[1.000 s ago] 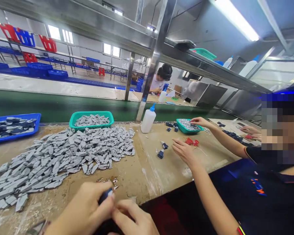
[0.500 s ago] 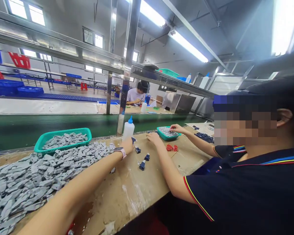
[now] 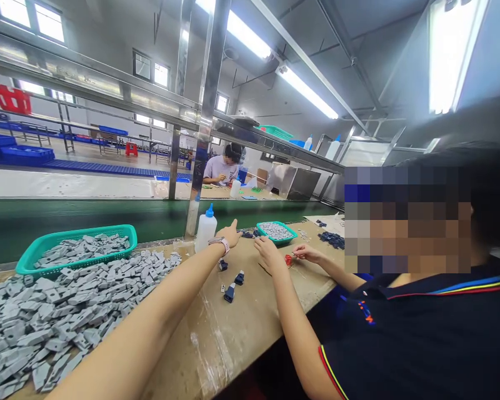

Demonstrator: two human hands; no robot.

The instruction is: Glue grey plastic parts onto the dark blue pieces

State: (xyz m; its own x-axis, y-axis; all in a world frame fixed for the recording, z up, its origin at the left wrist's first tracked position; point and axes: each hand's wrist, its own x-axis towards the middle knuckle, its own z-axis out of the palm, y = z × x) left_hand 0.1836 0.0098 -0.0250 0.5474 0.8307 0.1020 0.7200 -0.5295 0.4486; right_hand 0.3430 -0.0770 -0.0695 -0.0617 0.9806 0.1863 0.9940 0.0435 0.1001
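My left hand [image 3: 230,233] is stretched far out over the workbench [image 3: 250,322], wrist in a pink watch [image 3: 220,243], index finger extended and nothing visible in it. It hovers beside a white squeeze bottle with a blue cap [image 3: 205,229], close to some dark blue parts [image 3: 246,234] and a small teal basket of grey parts [image 3: 276,231]. Three more dark blue parts [image 3: 230,291] lie just below my wrist. My right hand is out of view.
A co-worker on my right has both hands [image 3: 270,253] on the bench by a small red piece [image 3: 289,259]. A heap of grey parts [image 3: 62,314] and a large teal basket [image 3: 33,253] lie at left. Behind run a green conveyor [image 3: 87,219] and a steel post [image 3: 200,150].
My hands were together at the bench's near edge on a dark part. My left arm has since reached out past the bottle, further forward than half a second ago; the view swung right.
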